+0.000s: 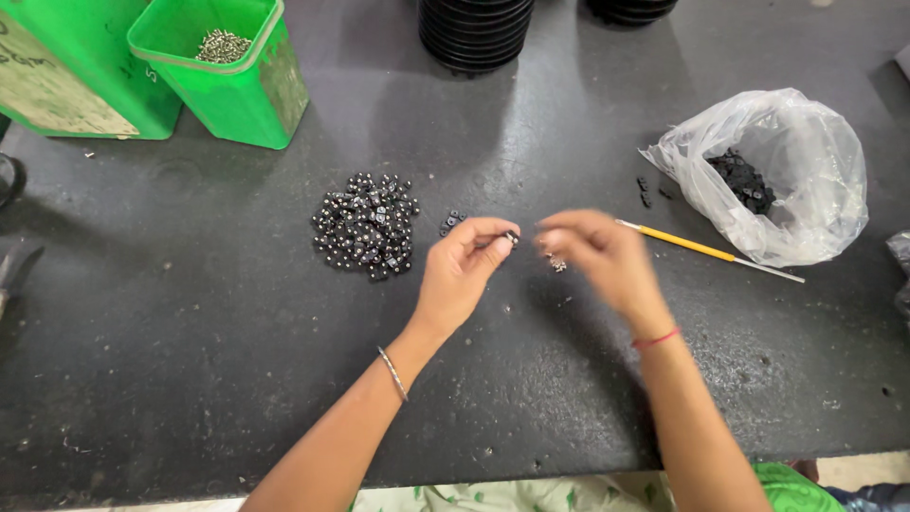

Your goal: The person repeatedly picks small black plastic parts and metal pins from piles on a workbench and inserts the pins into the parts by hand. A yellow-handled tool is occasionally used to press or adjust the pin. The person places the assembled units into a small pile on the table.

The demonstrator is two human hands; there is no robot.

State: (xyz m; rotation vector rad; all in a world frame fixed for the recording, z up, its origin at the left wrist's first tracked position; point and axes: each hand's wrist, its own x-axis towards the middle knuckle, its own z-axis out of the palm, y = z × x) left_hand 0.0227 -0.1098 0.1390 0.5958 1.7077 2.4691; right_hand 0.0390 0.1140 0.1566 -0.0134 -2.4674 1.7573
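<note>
Left hand fingers pinch a small black part just right of the parts pile; right hand is blurred, grip unclear. Dark, pitted tabletop: green bin beyond the pile, plastic bag far right.

one view only, from a camera worn on the head, looking steeply down and forward over a dark table from the person's near edge. it sits fairly close: both forearms enter from the bottom, and the left hand and right hand meet near the centre. beyond the fingertips the frame reaches green bins at the far side
</note>
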